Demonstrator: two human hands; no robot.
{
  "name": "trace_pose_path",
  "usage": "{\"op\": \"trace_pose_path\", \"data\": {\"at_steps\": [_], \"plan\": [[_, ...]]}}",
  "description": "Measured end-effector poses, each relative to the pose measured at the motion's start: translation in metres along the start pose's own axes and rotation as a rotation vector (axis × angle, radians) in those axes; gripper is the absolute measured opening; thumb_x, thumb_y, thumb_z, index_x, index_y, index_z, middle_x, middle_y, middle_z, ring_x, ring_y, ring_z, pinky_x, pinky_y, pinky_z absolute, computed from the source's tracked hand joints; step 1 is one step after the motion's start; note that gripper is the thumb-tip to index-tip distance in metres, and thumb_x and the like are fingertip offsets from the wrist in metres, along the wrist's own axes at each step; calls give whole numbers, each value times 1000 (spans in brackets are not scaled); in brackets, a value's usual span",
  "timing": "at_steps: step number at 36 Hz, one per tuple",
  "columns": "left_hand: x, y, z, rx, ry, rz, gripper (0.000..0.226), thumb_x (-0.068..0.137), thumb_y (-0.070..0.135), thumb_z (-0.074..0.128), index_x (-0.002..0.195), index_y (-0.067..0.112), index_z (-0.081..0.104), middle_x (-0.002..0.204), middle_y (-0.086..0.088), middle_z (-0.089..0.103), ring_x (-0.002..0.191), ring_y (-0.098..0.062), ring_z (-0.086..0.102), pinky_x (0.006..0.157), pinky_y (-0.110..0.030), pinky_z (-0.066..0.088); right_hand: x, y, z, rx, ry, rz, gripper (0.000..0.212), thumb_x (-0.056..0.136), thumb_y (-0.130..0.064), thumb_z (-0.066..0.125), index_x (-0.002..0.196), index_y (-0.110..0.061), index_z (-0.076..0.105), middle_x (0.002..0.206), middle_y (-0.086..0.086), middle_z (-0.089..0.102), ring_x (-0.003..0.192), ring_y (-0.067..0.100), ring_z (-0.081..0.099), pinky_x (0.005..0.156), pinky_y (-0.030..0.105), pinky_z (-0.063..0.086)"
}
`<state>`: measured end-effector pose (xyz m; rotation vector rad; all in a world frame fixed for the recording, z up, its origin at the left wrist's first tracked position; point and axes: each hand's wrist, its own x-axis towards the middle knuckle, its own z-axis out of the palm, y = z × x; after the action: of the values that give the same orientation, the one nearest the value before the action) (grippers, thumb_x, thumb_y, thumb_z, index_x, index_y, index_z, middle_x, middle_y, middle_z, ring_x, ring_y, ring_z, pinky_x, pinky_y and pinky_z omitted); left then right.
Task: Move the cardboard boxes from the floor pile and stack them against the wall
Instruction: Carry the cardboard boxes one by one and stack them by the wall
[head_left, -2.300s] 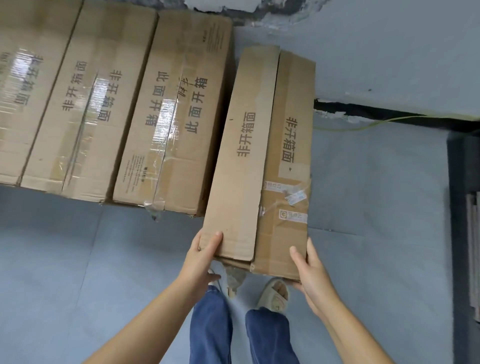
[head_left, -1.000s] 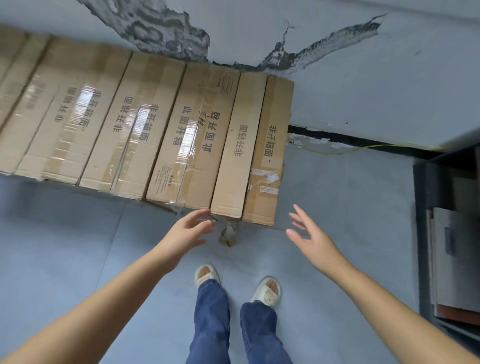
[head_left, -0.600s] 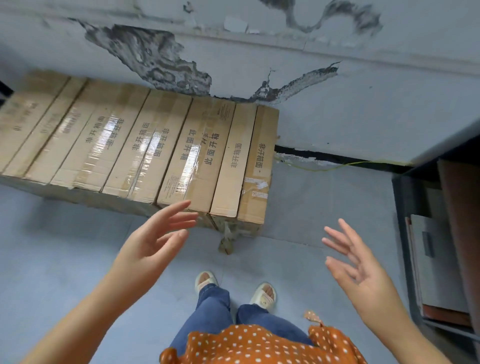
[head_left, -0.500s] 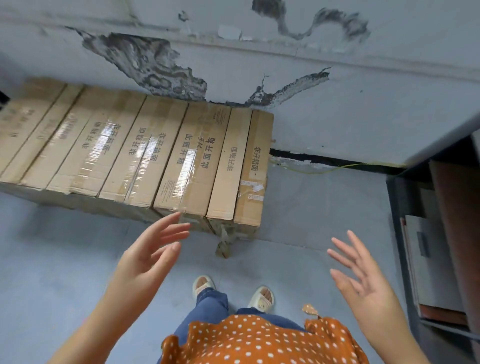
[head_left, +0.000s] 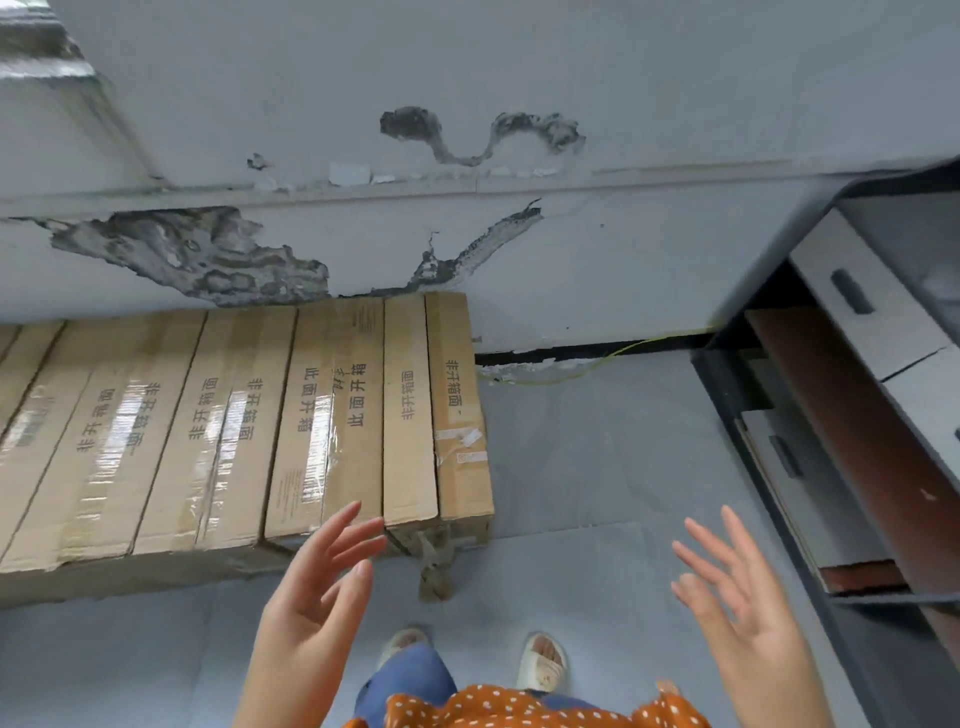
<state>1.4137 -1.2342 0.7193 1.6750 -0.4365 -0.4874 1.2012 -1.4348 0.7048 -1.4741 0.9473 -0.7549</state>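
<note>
From the head camera, a row of long cardboard boxes (head_left: 249, 431) lies flat on the grey floor (head_left: 597, 467), side by side, with their far ends against the wall (head_left: 571, 249). The wall has patches of peeled paint. The box at the right end (head_left: 436, 410) is the last in the row.

The left hand (head_left: 317, 597) is up in the air, fingers straight and spread, holding nothing. Its fingertips (head_left: 350, 512) look just in front of the near ends of the boxes.

The right hand (head_left: 748, 603) is also spread and holds nothing. It is well apart from the boxes, over bare floor, near a dark shelf (head_left: 779, 415) on the right.
</note>
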Motion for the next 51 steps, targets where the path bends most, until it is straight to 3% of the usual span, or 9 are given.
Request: {"op": "trace_pose_path", "data": {"at_steps": [6,13,19,27,32,34,37,42,51], "plan": [[43,0,-42,41,-270,46,39,78,33,64,115,43,62,113,2,70,105,-14,66,88,-26,53,-53,2,50,54,248,27,84,52,-78,73,125,-43,51,119,-21,65,109,6,63,79,15,54],[72,1,-79,89,-557,37,42,79,15,54,121,23,58,110,2,71,101,-15,67,82,-19,54,-130,-2,116,154,587,46,59,55,-72,75,110,-65,56,117,-21,66,106,6,65,79,21,56],[80,5,-79,175,-859,25,65,54,87,59,113,61,56,124,17,62,118,-10,57,97,-32,46,-195,-9,139,114,808,136,88,46,-85,69,124,-50,50,124,-19,62,111,7,63,88,34,53],[32,11,-38,185,-1270,56,73,49,88,60,117,60,55,124,18,62,117,-5,56,96,-19,43,-307,-17,160,107,1232,161,75,42,-87,68,113,-68,51,123,-21,62,108,5,64,90,36,51],[-33,14,-18,120,-1445,119,26,86,8,60,108,22,64,104,9,72,89,-3,69,78,-9,50,-383,-20,179,86,1514,187,47,73,-43,70,109,-69,53,124,-16,62,106,5,65,87,33,52],[-64,9,-15,133,-1545,153,37,86,-11,48,108,16,60,96,9,74,85,-4,70,78,-12,51,-421,-22,187,104,1613,207,54,61,-67,73,112,-67,52,123,-18,63,105,5,65,87,33,53],[-117,1,-15,134,-1650,169,38,84,-11,48,110,14,59,96,5,75,86,-8,71,81,-18,52,-483,-21,205,107,1800,249,66,51,-79,71,112,-68,52,120,-22,63,104,4,65,86,33,53],[-222,-11,-29,128,-1756,161,40,90,-12,43,110,18,61,98,3,74,89,-14,70,82,-26,54,-601,-10,236,51,1990,384,77,87,5,56,104,-70,54,116,-23,65,101,3,66,85,35,52],[-404,-20,-67,232,-2060,181,38,91,-7,54,113,22,62,103,3,73,96,-14,69,89,-39,49,-744,-4,266,124,2285,483,65,90,0,55,114,-60,49,114,-31,63,106,3,63,89,30,50]]}}
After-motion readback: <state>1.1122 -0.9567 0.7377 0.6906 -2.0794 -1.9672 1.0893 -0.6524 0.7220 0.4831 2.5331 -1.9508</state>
